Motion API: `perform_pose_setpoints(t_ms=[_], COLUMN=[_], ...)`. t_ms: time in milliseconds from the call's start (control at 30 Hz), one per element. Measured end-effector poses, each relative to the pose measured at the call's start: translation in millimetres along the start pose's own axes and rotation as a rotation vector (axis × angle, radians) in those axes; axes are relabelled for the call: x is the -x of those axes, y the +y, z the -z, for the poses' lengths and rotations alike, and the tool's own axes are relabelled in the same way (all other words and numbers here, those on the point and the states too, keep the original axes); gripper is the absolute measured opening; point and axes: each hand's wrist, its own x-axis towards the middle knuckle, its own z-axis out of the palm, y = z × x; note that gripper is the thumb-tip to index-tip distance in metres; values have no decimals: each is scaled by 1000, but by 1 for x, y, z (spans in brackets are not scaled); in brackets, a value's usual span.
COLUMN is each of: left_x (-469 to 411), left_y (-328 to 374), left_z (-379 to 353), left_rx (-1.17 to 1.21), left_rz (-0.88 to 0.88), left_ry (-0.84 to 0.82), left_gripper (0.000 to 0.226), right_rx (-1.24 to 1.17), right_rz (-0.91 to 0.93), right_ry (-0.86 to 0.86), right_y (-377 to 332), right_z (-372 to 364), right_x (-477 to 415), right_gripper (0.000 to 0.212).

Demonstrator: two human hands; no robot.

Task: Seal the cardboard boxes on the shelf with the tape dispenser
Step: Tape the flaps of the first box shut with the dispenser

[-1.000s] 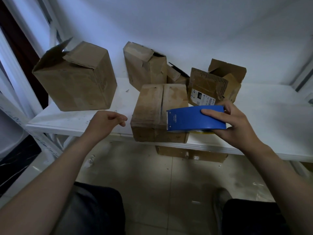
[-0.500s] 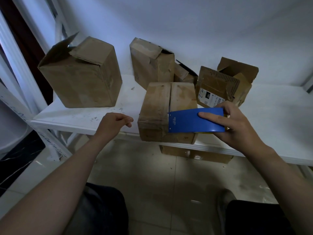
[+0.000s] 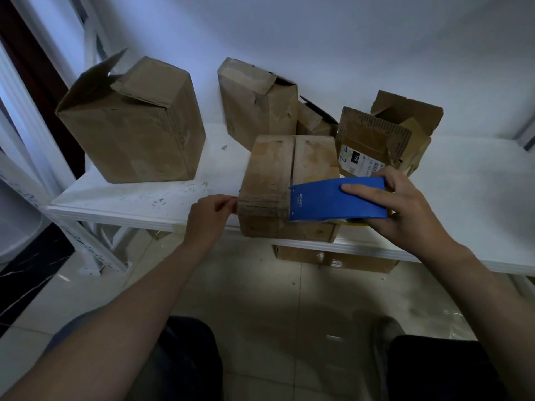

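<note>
At the shelf edge (image 3: 139,217), right hand (image 3: 405,209) grips the tape dispenser (image 3: 333,199); left hand (image 3: 210,215) pinches the box (image 3: 278,180) corner.

A blue tape dispenser (image 3: 337,201) rests on the near right of a flat brown cardboard box (image 3: 285,180) at the white shelf's (image 3: 144,198) near edge, flaps shut.

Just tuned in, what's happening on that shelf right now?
A person is taping a cardboard box at the front edge of the white shelf. The right hand holds the blue tape dispenser against the box's near end, by its centre seam. The left hand pinches at the box's left corner. Other boxes behind have open flaps.
</note>
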Motion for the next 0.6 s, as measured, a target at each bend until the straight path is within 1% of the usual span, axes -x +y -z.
perform_pose_setpoints(t_ms=[67,100,200,233,267,300,367,400,467,500,533,600], left_x=[3,3,-2,-4,-5,-4,1,6,16,20,21,21], left_y=[-1,-2,-7,-7,-6,-1,13,22,33,33,31,26], left_z=[-8,-12,-19,-19,-17,-15,-11,-10,-18,-26,-32,-40], left_rx=[-22,-36,-92,-103,-115,-130,-143,-157,-303,-426,-547,-686], left_rz=[-5,19,217,246,227,160,-70,-204,-426,-496,-533,-525], left_ry=[9,-11,-113,-118,-93,-37,63,42,-109,-171,-192,-171], left_gripper=[28,35,60,63,61,56,48,49,62,72,81,96], right_rx=[5,9,-3,-12,-19,-27,-54,-67,-83,-86,-87,-79], right_rz=[-2,-6,-19,-21,-19,-13,-4,-6,-15,-18,-18,-18], right_ry=[5,7,14,17,25,35,46,46,47,49,47,32], right_y=[0,0,2,2,3,3,2,2,1,1,2,2], right_z=[-2,-3,-4,-4,-4,-5,-6,-7,-7,-6,-6,-6], right_x=[0,1,0,0,1,2,1,2,2,2,2,3], right_gripper=[55,55,54,52,51,50,50,49,48,49,51,54])
